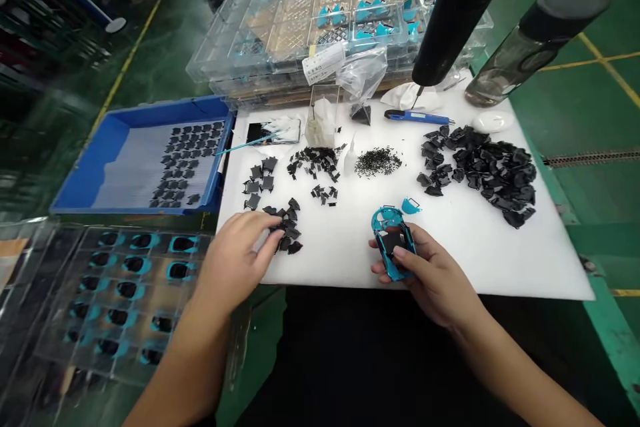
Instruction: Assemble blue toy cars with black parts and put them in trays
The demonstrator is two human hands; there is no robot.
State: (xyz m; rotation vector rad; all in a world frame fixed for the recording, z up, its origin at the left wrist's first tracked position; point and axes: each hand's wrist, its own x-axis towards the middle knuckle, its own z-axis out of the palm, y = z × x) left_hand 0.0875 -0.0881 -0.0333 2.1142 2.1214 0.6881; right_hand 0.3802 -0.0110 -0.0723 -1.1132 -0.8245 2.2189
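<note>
My right hand (pixel 433 267) holds a blue toy car body (pixel 393 243), its thumb resting on a black part in the middle of it. Just beyond the car body lies a small loose blue piece (pixel 411 205). My left hand (pixel 243 253) reaches to a small pile of black plastic parts (pixel 290 230) at the table's front left. Its thumb and index finger are apart at the pile's edge, touching or very near the parts; the other fingers are partly hidden. Flat black parts (pixel 260 181) lie behind that pile.
A large heap of black parts (pixel 495 170), tiny black pins (pixel 379 161), a blue pen-like tool (pixel 417 117) and a bottle (pixel 530 47) are on the white table. A black cylinder (pixel 460 7) hangs above. Left are a blue tray (pixel 115 127) and a tray of blue cars (pixel 110 290).
</note>
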